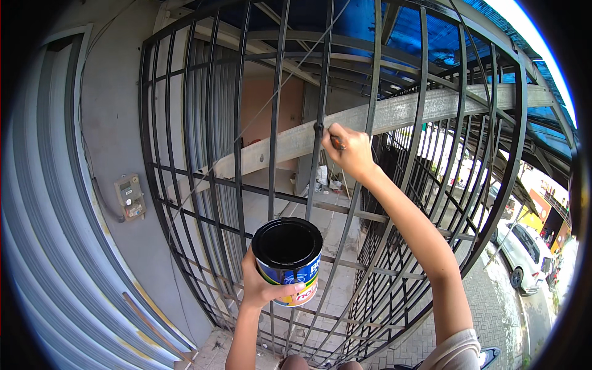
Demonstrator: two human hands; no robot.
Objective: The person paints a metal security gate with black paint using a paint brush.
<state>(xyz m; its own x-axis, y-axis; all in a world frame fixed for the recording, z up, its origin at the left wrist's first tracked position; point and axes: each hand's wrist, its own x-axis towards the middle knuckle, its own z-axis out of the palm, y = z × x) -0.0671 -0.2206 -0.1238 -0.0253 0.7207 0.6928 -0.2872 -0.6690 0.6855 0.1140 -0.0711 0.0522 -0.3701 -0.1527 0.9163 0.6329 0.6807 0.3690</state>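
My left hand is wrapped round an open paint can with a blue, yellow and white label. Black paint fills the can, and some has run down its front. Higher up and to the right, my right hand grips a paintbrush, whose handle end shows orange-brown. Its dark bristles meet a vertical bar of the metal grille. Many bars on the left look glossy black, while several to the right look greyer. My fingers hide part of the brush.
A pale metal beam slants behind the bars. At left are a grey wall with an electricity meter and a corrugated shutter. Blue sheeting hangs overhead. A white car stands outside at right.
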